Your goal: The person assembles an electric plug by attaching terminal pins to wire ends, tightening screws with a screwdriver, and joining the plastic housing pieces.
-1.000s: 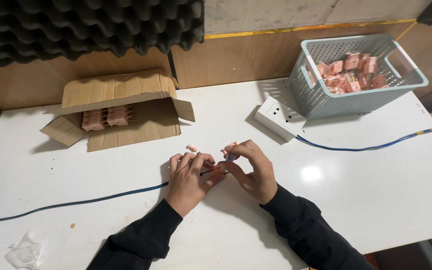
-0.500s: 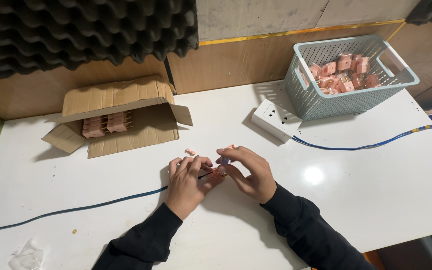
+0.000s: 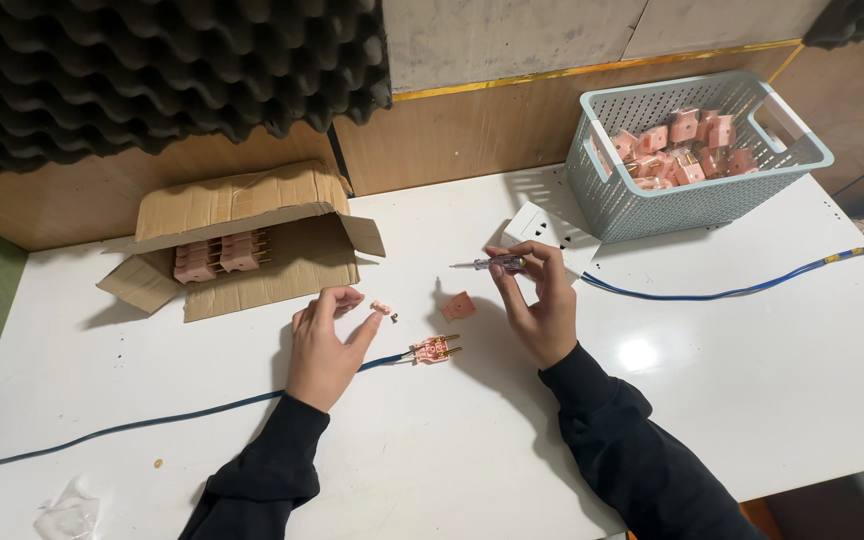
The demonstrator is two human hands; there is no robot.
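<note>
- The right hand (image 3: 542,305) holds a thin screwdriver (image 3: 490,264) up off the white table (image 3: 752,400). Its fingers pinch the handle end, and the metal tip points left.
- The left hand (image 3: 324,340) rests on the table with its fingers spread and nothing in its grip. Its fingertips are just beside a tiny pink piece (image 3: 382,308) and a small dark screw.
- An opened pink plug (image 3: 434,349) lies flat on the table between the two hands. It sits on the end of a blue cable (image 3: 152,420).
- The plug's long side runs left to right. Its brass pins point right, toward the right hand, and the cable runs off to the left.
- The plug lies below and to the left of the screwdriver. It lies to the right of the left hand.
- The left hand looks a bit nearer to the plug than the right hand.
- A square pink cover (image 3: 458,305) lies near the plug, just above it.
- A cardboard box (image 3: 242,215) with more pink plugs sits at the back left.
- A pale basket (image 3: 697,200) full of pink parts sits at the back right, by a white socket block (image 3: 532,225).
</note>
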